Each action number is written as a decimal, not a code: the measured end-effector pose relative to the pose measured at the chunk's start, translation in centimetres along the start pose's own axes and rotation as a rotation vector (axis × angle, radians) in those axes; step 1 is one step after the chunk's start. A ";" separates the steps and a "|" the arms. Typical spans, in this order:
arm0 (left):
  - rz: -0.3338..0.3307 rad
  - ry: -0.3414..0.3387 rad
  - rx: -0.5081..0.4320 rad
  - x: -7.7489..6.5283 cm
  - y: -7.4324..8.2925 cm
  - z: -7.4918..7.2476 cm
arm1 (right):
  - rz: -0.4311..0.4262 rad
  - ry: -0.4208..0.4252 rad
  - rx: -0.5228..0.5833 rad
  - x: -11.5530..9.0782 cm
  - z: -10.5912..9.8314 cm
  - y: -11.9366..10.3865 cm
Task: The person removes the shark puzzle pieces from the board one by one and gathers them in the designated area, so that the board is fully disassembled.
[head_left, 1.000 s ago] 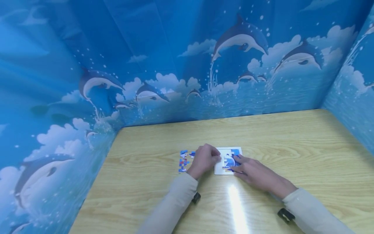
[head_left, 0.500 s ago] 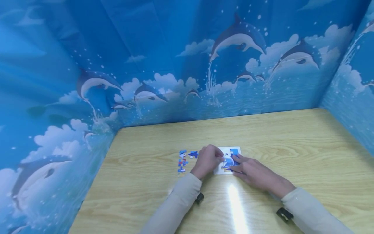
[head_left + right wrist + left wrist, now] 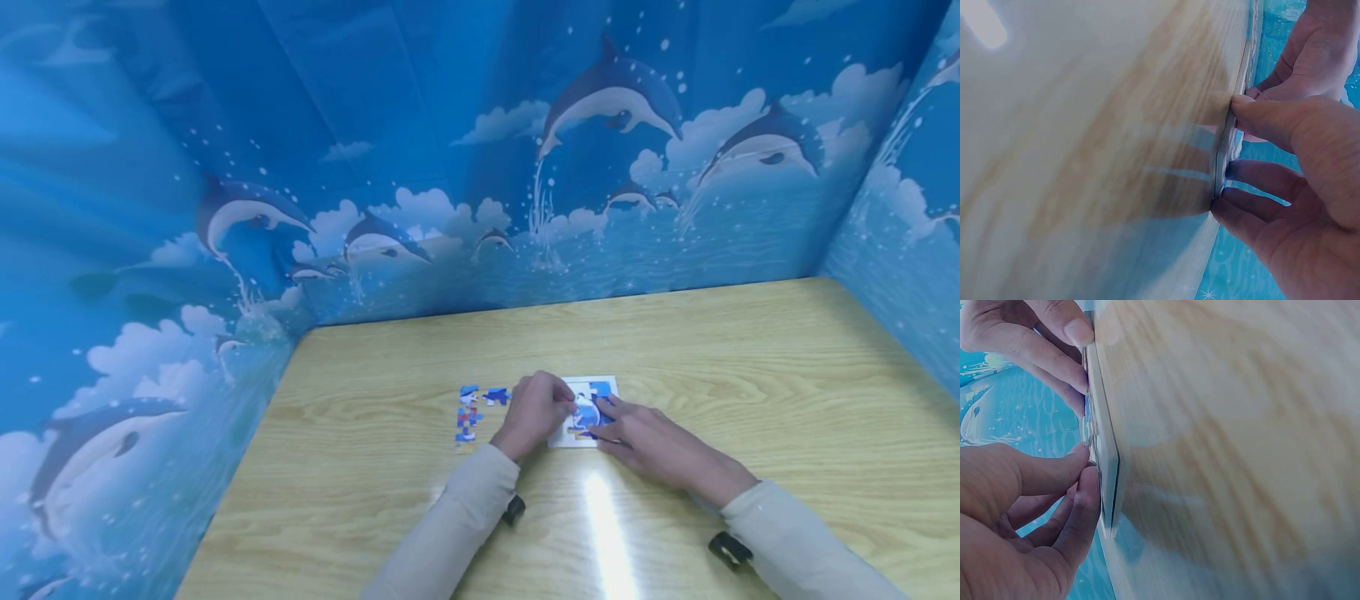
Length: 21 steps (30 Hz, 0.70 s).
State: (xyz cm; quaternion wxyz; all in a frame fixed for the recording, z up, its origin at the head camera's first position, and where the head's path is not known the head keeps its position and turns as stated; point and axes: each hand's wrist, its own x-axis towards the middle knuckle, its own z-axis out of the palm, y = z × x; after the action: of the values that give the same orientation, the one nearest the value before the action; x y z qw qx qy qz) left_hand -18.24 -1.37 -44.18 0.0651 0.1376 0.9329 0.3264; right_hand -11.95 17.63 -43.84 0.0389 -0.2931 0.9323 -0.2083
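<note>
A white-framed jigsaw puzzle board (image 3: 559,440) lies flat on the wooden table, partly filled with blue and white pieces on its right side. My left hand (image 3: 534,410) reaches over its left part. In the left wrist view, the thumb (image 3: 1063,472) and forefinger of that hand pinch a small puzzle piece (image 3: 1092,464) right at the board's surface, mostly hidden by the fingertips. From the right, my right hand (image 3: 652,437) rests on the board, fingers spread over the fitted pieces. Its thumb (image 3: 1260,115) touches the board's edge in the right wrist view.
Left of the board lie several loose puzzle pieces (image 3: 468,417), and another dark blue piece (image 3: 496,396) sits beside my left hand. A dolphin-printed blue curtain (image 3: 450,167) hangs behind the table (image 3: 360,483) and along its sides.
My left hand has moved slightly right over the board, uncovering more of the loose dark blue piece, then stays nearly still. My right hand keeps its place on the board.
</note>
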 end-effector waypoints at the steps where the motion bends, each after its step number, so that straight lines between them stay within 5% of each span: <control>1: -0.006 0.002 -0.007 0.0 0.0 0.0 | -0.002 0.001 0.001 0.0 0.0 0.0; 21: -0.051 0.034 -0.108 0.0 0.1 -0.4 | -0.022 0.022 0.004 0.0 -0.1 0.1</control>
State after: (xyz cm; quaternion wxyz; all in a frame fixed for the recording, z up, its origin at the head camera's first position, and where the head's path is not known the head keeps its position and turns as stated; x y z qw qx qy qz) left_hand -18.30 -1.49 -43.83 0.0647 0.1044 0.9181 0.3769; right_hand -12.01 17.71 -43.82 0.0270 -0.3012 0.9289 -0.2136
